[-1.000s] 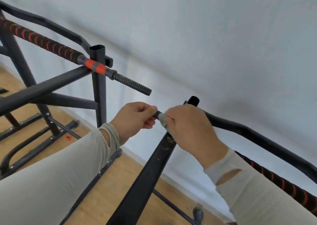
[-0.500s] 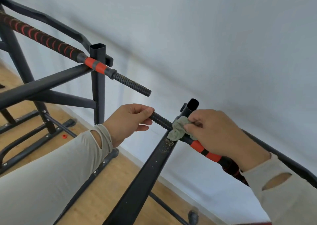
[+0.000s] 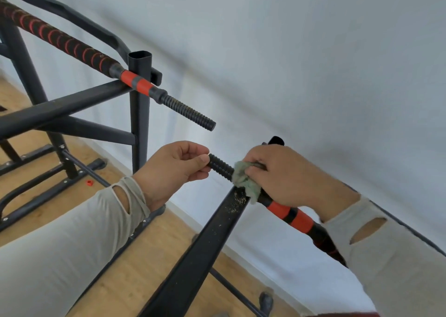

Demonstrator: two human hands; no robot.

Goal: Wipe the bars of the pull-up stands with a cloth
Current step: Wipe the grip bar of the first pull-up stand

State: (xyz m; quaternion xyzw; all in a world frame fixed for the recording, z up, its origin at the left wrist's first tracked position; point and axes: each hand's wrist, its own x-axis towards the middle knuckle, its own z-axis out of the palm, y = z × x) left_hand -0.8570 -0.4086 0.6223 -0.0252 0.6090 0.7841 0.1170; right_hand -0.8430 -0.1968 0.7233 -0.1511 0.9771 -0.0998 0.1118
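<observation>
A black bar with a threaded end (image 3: 220,167) and red bands (image 3: 293,216) runs down to the right on the near pull-up stand. My left hand (image 3: 173,169) pinches the tip of that threaded end. My right hand (image 3: 287,174) presses a crumpled green cloth (image 3: 245,181) around the bar just past the thread. Under the cloth, the stand's flat black rail (image 3: 207,244) carries specks of dirt. A second stand at the left holds a similar bar (image 3: 135,82) with a red-striped grip and a bare threaded end.
A white wall (image 3: 313,63) rises close behind both stands. The left stand's upright post (image 3: 139,113) and base tubes (image 3: 36,196) rest on the wooden floor (image 3: 154,263). A small red piece (image 3: 89,183) lies on the floor by the base.
My right hand with the cloth slid down the bar away from the threaded end, then came partway back toward it. My left hand kept its hold on the tip.
</observation>
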